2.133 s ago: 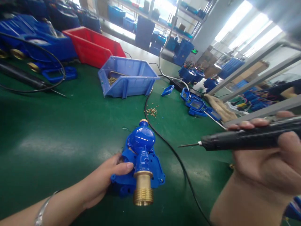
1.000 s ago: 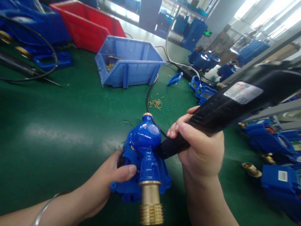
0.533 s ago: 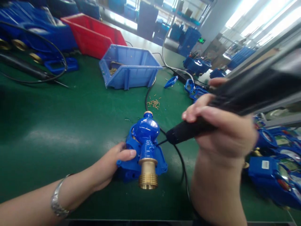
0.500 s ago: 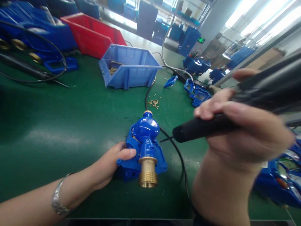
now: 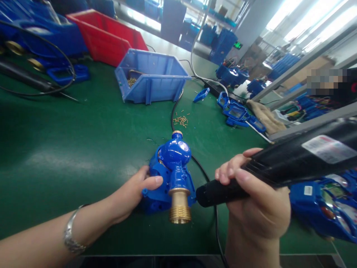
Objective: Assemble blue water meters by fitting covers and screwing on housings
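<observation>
A blue water meter (image 5: 178,156) with a threaded brass end (image 5: 180,208) lies on the green bench, brass end toward me. My left hand (image 5: 139,190) grips its left side, thumb on top of the blue housing. In my right hand (image 5: 251,197) is a black electric screwdriver (image 5: 301,156), fingers wrapped round its front part. The nose of the screwdriver is close against the right edge of the housing; its bit is hidden from view there. A black cable (image 5: 216,227) runs behind and to the right of the meter.
Small brass screws (image 5: 182,120) lie scattered beyond the meter. Behind them stands a light blue bin (image 5: 156,89), with a red bin (image 5: 106,41) at its left. Another black screwdriver (image 5: 25,78) rests far left. Blue covers (image 5: 235,111) and more meters (image 5: 312,208) are to the right.
My right hand has brought the screwdriver down and left, from a little off the meter to the right edge of its housing. My left hand keeps its hold.
</observation>
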Tool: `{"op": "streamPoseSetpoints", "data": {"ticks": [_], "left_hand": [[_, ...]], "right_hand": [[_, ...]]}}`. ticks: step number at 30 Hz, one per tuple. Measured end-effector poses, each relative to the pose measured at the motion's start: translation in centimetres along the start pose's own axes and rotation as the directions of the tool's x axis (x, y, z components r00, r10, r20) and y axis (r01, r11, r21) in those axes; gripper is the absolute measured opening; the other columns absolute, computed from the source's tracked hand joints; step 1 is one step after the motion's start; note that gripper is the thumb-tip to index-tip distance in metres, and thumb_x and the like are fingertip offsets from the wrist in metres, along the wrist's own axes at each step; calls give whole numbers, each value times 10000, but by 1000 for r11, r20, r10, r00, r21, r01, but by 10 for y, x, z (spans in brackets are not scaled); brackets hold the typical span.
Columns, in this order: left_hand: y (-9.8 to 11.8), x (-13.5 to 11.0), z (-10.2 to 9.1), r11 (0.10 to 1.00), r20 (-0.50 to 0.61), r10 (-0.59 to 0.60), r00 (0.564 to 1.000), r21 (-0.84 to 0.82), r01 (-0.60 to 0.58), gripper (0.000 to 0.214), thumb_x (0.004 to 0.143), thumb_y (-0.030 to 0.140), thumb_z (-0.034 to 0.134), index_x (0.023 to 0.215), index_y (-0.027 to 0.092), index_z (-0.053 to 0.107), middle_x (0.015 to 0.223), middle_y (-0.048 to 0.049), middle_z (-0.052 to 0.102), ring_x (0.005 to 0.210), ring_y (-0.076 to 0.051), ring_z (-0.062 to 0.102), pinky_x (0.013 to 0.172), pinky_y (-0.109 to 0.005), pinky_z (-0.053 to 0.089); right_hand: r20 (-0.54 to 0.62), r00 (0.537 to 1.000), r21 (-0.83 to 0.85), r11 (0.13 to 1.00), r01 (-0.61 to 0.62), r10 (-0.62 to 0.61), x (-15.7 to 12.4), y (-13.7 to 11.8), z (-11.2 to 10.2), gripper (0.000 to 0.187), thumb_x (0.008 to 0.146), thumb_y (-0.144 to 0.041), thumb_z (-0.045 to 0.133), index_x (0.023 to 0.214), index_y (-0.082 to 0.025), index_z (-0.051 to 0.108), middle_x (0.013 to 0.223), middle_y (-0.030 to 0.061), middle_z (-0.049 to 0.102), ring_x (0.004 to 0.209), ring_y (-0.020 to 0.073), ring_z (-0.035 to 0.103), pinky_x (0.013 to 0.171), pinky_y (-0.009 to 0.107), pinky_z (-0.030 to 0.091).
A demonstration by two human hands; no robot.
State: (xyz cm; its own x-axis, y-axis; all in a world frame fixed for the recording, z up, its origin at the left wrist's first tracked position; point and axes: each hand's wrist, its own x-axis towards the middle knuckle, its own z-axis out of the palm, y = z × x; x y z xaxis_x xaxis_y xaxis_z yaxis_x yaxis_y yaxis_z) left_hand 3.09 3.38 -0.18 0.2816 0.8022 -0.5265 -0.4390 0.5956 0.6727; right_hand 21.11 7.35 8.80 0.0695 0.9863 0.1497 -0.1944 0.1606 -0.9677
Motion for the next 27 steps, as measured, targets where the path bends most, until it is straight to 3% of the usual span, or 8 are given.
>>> {"op": "streamPoseSetpoints", "data": {"ticks": [4, 7, 14, 23, 27], "left_hand": [[-5, 4, 2, 997, 24, 2, 1000, -72, 0, 692, 636, 418, 702, 1214, 125, 459, 1116, -153, 644, 991, -327, 619, 906, -458, 451], [-6, 4, 5, 997, -17, 1, 1000, -74, -2, 693, 609, 412, 712, 1188, 127, 457, 1105, -156, 639, 966, -328, 623, 898, -468, 450], [-4, -1, 10, 1000, -116, 9, 993, -11, -11, 672, 568, 464, 722, 1110, 144, 487, 1040, -117, 665, 899, -265, 628, 788, -363, 491], [-1, 1, 4, 1000, -2, 8, 1000, 1, -8, 670, 632, 451, 701, 1176, 150, 451, 1158, -142, 623, 1022, -310, 603, 883, -418, 464], [2, 3, 0, 999, 31, -2, 1000, 41, 1, 699, 618, 491, 696, 1158, 108, 472, 1125, -175, 623, 1026, -356, 592, 911, -479, 433]], "right_hand": [[-33, 999, 7, 1000, 4, -4, -6, 1, -2, 251, 642, -100, 604, 864, -193, 532, 561, -52, 568, 466, 115, 535, 485, 271, 460], [-39, 999, 7, 1000, 8, -7, -9, 3, -3, 245, 657, -107, 603, 874, -197, 535, 569, -49, 564, 471, 113, 530, 487, 270, 462], [-16, 999, -3, 1000, 31, -31, -11, 5, -5, 246, 676, -103, 596, 902, -187, 545, 581, -35, 572, 486, 114, 534, 507, 278, 478], [-37, 999, 6, 1000, 13, -12, -9, 8, -2, 356, 642, -104, 601, 983, -187, 542, 570, -44, 574, 472, 124, 531, 484, 285, 468], [44, 999, -27, 999, 20, -19, 1, -16, -4, 390, 628, -117, 612, 1007, -205, 587, 560, -44, 562, 480, 123, 529, 507, 293, 471]]}}
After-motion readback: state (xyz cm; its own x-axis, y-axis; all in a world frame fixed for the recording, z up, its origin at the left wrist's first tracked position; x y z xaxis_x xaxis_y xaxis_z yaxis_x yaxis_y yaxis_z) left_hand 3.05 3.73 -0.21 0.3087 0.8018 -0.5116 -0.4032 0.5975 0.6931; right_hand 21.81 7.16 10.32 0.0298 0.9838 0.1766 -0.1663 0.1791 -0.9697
